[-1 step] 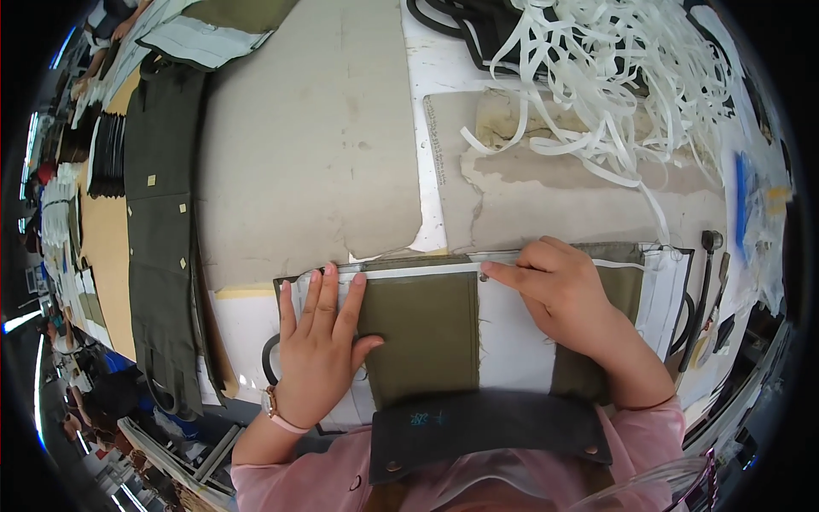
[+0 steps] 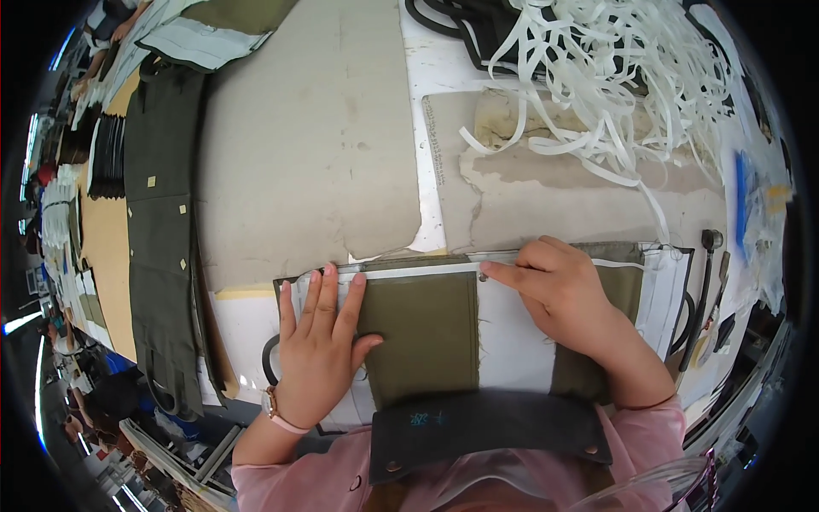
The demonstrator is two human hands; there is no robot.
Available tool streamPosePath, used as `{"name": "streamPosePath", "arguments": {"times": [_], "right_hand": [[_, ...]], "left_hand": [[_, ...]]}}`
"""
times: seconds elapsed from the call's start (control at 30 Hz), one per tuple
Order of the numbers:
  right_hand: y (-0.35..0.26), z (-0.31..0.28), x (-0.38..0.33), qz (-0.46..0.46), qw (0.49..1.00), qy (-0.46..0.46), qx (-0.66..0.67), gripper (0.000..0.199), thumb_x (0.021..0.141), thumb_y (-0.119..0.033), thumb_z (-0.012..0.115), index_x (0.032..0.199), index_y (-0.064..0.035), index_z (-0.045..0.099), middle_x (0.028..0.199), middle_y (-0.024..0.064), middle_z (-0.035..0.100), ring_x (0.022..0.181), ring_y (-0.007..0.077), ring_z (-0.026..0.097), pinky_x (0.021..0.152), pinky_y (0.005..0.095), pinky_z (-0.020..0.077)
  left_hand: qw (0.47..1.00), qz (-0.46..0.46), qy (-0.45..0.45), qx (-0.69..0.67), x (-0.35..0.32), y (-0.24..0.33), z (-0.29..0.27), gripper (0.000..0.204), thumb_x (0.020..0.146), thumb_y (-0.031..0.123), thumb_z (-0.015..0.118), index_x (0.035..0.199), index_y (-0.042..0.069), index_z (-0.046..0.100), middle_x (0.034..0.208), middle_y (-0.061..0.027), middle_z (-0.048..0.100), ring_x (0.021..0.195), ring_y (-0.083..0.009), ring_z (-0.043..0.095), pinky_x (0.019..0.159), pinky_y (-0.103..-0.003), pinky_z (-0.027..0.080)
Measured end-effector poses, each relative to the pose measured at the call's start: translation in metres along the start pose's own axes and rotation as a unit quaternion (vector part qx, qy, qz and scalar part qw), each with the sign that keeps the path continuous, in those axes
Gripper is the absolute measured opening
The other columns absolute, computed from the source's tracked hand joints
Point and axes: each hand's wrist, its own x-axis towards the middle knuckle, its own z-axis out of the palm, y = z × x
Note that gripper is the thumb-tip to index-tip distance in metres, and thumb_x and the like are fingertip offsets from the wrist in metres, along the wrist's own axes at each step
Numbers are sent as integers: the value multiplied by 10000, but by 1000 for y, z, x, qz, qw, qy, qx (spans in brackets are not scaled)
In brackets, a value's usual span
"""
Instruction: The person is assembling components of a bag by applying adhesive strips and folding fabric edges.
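An olive-and-white fabric bag piece [image 2: 420, 337] lies across the table in front of me. Along its far edge runs a narrow white strip [image 2: 422, 271]. My left hand [image 2: 316, 341] lies flat at the left end of that edge, its fingers spread over the strip's end. With its index finger stretched along the strip, my right hand [image 2: 559, 294] presses near the middle of the edge. The other fingers are curled in over the strip, which comes out again to the right of them. My right thumb is hidden. A small round metal snap [image 2: 483, 276] shows beside the index fingertip.
A tangled heap of white strips [image 2: 614, 85] fills the far right. Worn grey board [image 2: 316, 145] covers the table beyond the bag piece. Stacked dark olive bag pieces [image 2: 162, 230] lie at the left. Scissors and a dark-handled tool [image 2: 707, 282] rest at the right.
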Motion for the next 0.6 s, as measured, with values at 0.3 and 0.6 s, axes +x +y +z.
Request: {"name": "streamPosePath", "arguments": {"times": [0.3, 0.6], "right_hand": [[-10, -1, 3, 8, 999, 2, -51, 429, 691, 68, 641, 1076, -95, 739, 737, 65, 523, 666, 246, 552, 579, 367, 470], [8, -32, -28, 90, 995, -12, 26, 413, 703, 58, 651, 1064, -117, 749, 756, 60, 548, 683, 255, 575, 598, 377, 492]], "left_hand": [[991, 105, 17, -85, 31, 27, -11, 880, 849, 458, 668, 1490, -42, 332, 1549, -252, 312, 1460, -384, 283, 1181, -555, 194], [990, 118, 0, -77, 35, 19, 10, 898, 868, 513, 618, 1508, -32, 303, 1561, -244, 297, 1468, -388, 262, 1194, -540, 168]]}}
